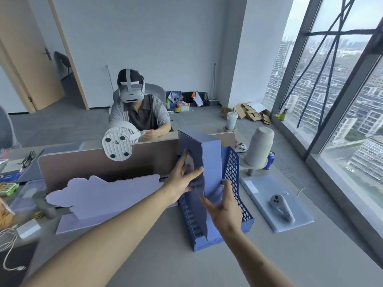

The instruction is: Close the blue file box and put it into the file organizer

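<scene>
Head view: only one camera, looking down at both hands.
File box: the blue file box (207, 168) stood upright and closed, with its bottom down inside the file organizer (234, 183).
File organizer: it was a blue rack with holes in its side, sitting on the grey table (165, 262).
Left hand: the left hand (182, 179) lay flat on the left face of the box, fingers spread. Its grip was open and only pressing, not wrapped around.
Right hand: the right hand (223, 206) touched the narrow front edge and the right side of the box, low down. Its fingers were spread open too.
Box between hands: the box stood between the two palms, so both hands steadied it.
How it handles: it looked light and stiff, like thin board, with smooth sides that could slip. It looked tall and could tip over.
Where to hold: best pressed on the two wide faces, near the middle.
Nearby: a controller (280, 207) lay well apart on the right.
</scene>
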The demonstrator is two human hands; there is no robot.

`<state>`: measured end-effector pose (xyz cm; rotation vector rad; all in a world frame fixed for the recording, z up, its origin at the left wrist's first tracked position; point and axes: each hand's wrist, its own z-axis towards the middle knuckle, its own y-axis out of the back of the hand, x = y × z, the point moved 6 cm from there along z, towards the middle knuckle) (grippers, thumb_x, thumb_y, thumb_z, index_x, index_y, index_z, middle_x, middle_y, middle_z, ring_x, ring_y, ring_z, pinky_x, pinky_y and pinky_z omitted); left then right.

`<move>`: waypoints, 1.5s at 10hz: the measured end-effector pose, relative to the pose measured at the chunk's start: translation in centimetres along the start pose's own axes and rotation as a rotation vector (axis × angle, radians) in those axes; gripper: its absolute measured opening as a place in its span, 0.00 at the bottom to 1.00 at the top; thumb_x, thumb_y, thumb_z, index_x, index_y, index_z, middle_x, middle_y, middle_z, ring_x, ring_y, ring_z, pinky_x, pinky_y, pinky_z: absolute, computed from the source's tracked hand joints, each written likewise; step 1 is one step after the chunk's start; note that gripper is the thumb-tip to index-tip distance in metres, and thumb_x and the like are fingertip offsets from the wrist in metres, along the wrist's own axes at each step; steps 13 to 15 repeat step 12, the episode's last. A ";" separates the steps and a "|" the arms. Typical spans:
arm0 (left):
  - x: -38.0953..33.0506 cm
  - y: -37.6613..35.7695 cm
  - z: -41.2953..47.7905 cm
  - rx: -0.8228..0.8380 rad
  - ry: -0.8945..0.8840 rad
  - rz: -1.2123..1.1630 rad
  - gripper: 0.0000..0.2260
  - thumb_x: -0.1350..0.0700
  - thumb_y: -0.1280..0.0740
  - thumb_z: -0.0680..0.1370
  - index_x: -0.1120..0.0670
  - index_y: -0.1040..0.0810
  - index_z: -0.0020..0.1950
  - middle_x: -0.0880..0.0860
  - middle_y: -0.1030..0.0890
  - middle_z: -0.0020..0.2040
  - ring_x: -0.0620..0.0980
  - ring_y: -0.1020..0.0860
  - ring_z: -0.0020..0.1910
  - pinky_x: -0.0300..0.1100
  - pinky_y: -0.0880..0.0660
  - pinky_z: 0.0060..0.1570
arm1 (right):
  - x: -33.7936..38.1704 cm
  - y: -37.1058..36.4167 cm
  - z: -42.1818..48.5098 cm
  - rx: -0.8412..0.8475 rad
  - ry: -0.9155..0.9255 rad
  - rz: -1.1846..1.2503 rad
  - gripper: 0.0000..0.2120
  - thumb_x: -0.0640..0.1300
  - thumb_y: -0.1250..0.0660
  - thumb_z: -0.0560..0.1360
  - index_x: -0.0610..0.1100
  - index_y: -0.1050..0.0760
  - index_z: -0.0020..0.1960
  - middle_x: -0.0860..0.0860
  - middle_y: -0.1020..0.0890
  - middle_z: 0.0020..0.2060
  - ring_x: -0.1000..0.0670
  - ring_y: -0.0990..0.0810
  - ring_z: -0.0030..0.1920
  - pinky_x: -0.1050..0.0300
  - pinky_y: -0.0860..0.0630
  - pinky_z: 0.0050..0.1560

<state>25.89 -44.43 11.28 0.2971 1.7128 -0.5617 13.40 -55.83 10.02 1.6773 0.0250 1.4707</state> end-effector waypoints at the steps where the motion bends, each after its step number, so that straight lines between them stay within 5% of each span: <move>1: 0.2 0.4 0.0 0.059 -0.025 0.039 0.41 0.41 0.18 0.60 0.20 0.37 0.63 0.47 0.35 0.77 0.50 0.31 0.73 0.62 0.26 0.64 | -1.1 -1.9 -0.1 0.006 -0.020 0.064 0.27 0.60 0.28 0.67 0.57 0.40 0.59 0.60 0.25 0.49 0.44 0.20 0.44 0.48 0.24 0.45; 2: 0.4 0.8 -0.3 0.075 -0.060 0.035 0.40 0.56 0.22 0.69 0.27 0.38 0.69 0.45 0.34 0.76 0.43 0.26 0.67 0.58 0.24 0.62 | -2.3 -3.5 -0.4 0.003 -0.030 0.122 0.28 0.57 0.27 0.68 0.56 0.39 0.59 0.56 0.23 0.50 0.45 0.21 0.44 0.46 0.23 0.47; 4: 1.8 1.3 -0.7 0.134 -0.053 0.034 0.47 0.63 0.21 0.68 0.33 0.41 0.76 0.44 0.36 0.78 0.56 0.27 0.70 0.55 0.22 0.60 | -4.5 -5.6 -0.7 0.002 -0.044 0.179 0.31 0.56 0.26 0.68 0.53 0.38 0.64 0.52 0.21 0.56 0.44 0.20 0.50 0.45 0.22 0.51; 5: 2.1 1.6 -0.7 0.137 -0.043 0.071 0.48 0.67 0.23 0.69 0.35 0.44 0.77 0.44 0.37 0.78 0.54 0.25 0.68 0.48 0.20 0.57 | -5.1 -6.5 -0.6 0.001 -0.046 0.228 0.30 0.53 0.25 0.69 0.51 0.37 0.64 0.52 0.22 0.56 0.46 0.22 0.50 0.48 0.24 0.51; 6: 2.9 2.1 -1.0 0.132 0.023 0.146 0.52 0.58 0.18 0.63 0.32 0.44 0.76 0.45 0.36 0.78 0.56 0.27 0.70 0.54 0.21 0.60 | -6.4 -7.9 -0.9 0.031 -0.067 0.298 0.29 0.49 0.26 0.70 0.51 0.37 0.65 0.53 0.24 0.58 0.46 0.24 0.53 0.49 0.26 0.52; 7: 4.0 2.9 -1.9 0.078 0.065 0.249 0.49 0.64 0.22 0.69 0.36 0.45 0.78 0.47 0.34 0.76 0.47 0.31 0.70 0.58 0.23 0.60 | -8.1 -9.0 -2.0 0.077 -0.075 0.352 0.25 0.42 0.26 0.70 0.53 0.37 0.59 0.55 0.25 0.51 0.49 0.26 0.50 0.58 0.29 0.44; 10: 4.8 2.8 -3.3 0.002 0.096 0.252 0.42 0.65 0.23 0.70 0.43 0.38 0.77 0.50 0.28 0.71 0.50 0.29 0.70 0.62 0.25 0.63 | -9.0 -9.3 -1.7 0.160 -0.054 0.319 0.28 0.41 0.24 0.68 0.54 0.38 0.58 0.58 0.25 0.51 0.51 0.26 0.50 0.60 0.29 0.40; 11: 4.4 3.6 -3.8 -0.035 0.074 0.337 0.36 0.61 0.23 0.72 0.45 0.34 0.75 0.46 0.25 0.64 0.48 0.21 0.58 0.57 0.25 0.63 | -9.9 -9.0 -0.9 0.288 -0.032 0.256 0.32 0.41 0.23 0.65 0.59 0.38 0.58 0.56 0.24 0.55 0.50 0.25 0.56 0.50 0.24 0.53; 12: 3.2 5.3 -5.4 -0.161 -0.071 0.597 0.23 0.53 0.25 0.74 0.47 0.25 0.68 0.46 0.19 0.60 0.38 0.21 0.53 0.34 0.25 0.55 | -9.7 -7.5 1.4 0.418 0.030 0.171 0.41 0.41 0.20 0.61 0.57 0.38 0.66 0.53 0.27 0.56 0.49 0.27 0.57 0.50 0.27 0.62; 15: 3.2 5.3 -5.4 -0.161 -0.071 0.597 0.23 0.53 0.25 0.74 0.47 0.25 0.68 0.46 0.19 0.60 0.38 0.21 0.53 0.34 0.25 0.55 | -9.7 -7.5 1.4 0.418 0.030 0.171 0.41 0.41 0.20 0.61 0.57 0.38 0.66 0.53 0.27 0.56 0.49 0.27 0.57 0.50 0.27 0.62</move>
